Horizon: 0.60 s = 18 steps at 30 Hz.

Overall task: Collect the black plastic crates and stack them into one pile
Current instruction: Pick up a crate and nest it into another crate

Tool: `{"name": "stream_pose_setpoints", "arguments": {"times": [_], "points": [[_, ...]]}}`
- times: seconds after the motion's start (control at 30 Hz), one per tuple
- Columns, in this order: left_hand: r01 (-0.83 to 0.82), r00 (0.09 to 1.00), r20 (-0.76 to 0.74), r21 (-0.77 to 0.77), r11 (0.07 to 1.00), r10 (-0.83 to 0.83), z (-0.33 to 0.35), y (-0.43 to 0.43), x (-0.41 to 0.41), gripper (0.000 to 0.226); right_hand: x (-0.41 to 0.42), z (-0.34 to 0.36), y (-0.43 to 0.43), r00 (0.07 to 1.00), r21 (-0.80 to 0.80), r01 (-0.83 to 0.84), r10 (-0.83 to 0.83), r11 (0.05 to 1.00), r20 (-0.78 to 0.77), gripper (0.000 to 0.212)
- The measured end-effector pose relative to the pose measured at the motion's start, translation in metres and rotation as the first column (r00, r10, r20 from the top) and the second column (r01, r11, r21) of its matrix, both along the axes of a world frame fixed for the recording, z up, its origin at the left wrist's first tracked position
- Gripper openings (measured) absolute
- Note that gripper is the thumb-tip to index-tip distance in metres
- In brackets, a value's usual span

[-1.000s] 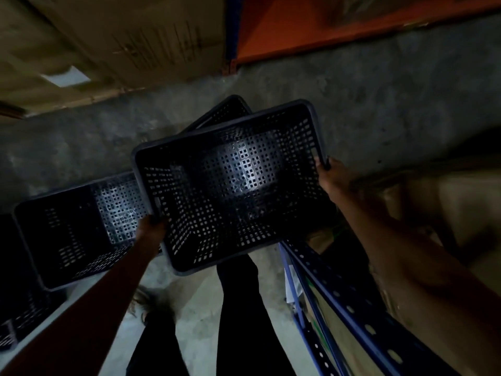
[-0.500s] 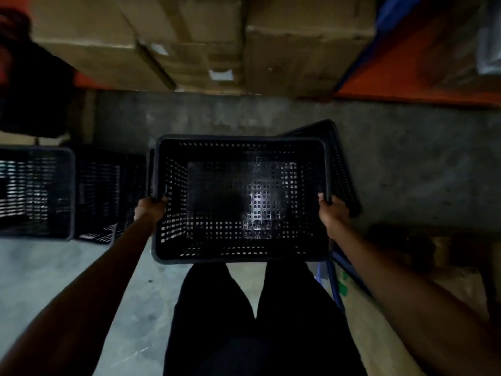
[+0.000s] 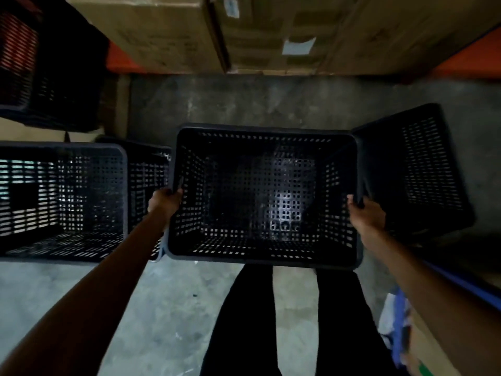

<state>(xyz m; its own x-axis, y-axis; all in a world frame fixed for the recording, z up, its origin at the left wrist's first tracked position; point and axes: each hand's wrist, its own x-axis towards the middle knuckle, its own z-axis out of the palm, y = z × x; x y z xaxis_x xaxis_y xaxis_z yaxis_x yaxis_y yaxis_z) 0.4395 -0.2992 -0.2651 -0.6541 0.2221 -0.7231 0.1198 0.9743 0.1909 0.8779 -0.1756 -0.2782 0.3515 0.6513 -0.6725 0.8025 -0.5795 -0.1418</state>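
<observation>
Holds one black crate (image 3: 265, 196) at centre frame, open side up — left hand (image 3: 165, 202) curled over its left rim, right hand (image 3: 364, 213) curled over its right rim. Sits between a second crate (image 3: 62, 202) at mid-left and a tilted crate (image 3: 423, 172) at right; more crates (image 3: 48, 63) upper left, cardboard boxes (image 3: 244, 31) along the top.

Nothing is readable: the white label (image 3: 298, 46) on the cardboard box (image 3: 257, 59) and the marks inside the crate (image 3: 264, 195) are blurred.
</observation>
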Motion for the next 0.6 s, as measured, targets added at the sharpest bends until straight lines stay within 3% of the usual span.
{"name": "stream_pose_setpoints", "arguments": {"times": [0.17, 0.27, 0.5, 0.6], "points": [[-0.078, 0.997, 0.026, 0.060, 0.995, 0.076, -0.058, -0.019, -0.028, 0.044, -0.022, -0.027, -0.020, 0.999, 0.048, 0.006, -0.008, 0.999, 0.047, 0.051], [-0.030, 1.000, -0.006, 0.107, 0.994, 0.031, -0.073, -0.022, -0.030, 0.040, -0.021, -0.041, -0.019, 0.998, 0.083, -0.025, 0.020, 0.996, 0.057, 0.052], [0.074, 0.995, -0.069, 0.085, 0.994, -0.068, -0.072, -0.011, -0.031, 0.044, -0.019, -0.054, -0.012, 1.000, 0.173, -0.011, 0.013, 0.985, -0.011, 0.051], [0.102, 0.992, -0.087, 0.058, 0.993, -0.096, -0.070, -0.010, -0.028, 0.038, -0.016, -0.057, -0.015, 0.990, 0.182, 0.086, -0.063, 0.979, -0.125, 0.053]]}}
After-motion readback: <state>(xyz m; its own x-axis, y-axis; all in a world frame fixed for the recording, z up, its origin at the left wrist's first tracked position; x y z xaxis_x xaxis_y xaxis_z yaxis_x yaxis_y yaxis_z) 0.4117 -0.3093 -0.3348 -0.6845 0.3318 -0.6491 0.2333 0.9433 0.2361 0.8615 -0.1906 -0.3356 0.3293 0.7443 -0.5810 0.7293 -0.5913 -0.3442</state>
